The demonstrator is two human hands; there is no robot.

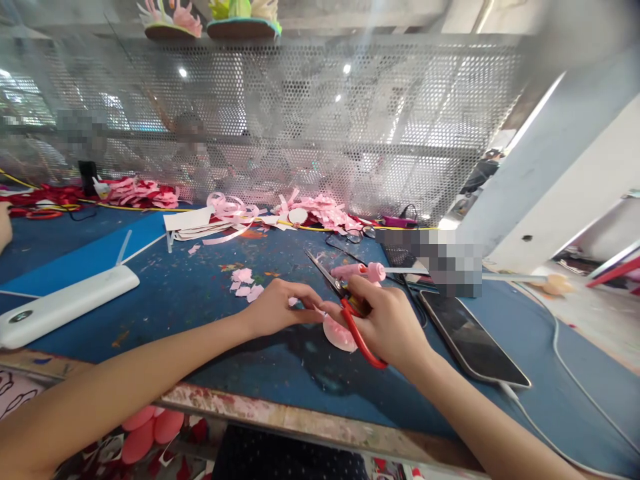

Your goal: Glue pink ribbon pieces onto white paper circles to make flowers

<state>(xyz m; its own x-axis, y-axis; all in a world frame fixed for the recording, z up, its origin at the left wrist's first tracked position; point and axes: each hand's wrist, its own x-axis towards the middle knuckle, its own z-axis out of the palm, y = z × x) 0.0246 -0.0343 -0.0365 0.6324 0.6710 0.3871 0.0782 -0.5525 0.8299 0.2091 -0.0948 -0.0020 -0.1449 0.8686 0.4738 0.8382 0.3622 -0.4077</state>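
My right hand (pixel 383 320) is closed round red-handled scissors (pixel 364 341), whose blades point up and to the left over the table. My left hand (pixel 285 307) has thumb and fingertips pinched together, meeting the right hand's fingertips. What sits in the pinch is too small and covered to name. Just below the fingertips shows a rounded pink piece (pixel 341 333), partly hidden by the right hand; I cannot tell whether it is held or lies on the table. A few pink scraps (pixel 243 275) lie left of the hands. Beyond the scissors rests a pink glue gun (pixel 356 272).
A phone (pixel 475 337) with a white cable lies at right. At left are a long white device (pixel 70 303) and a blue board (pixel 100 257). Pink ribbon (pixel 233 210), papers (pixel 193 223) and a pink pile (pixel 325 212) line the back, before a perforated metal screen (pixel 280 120).
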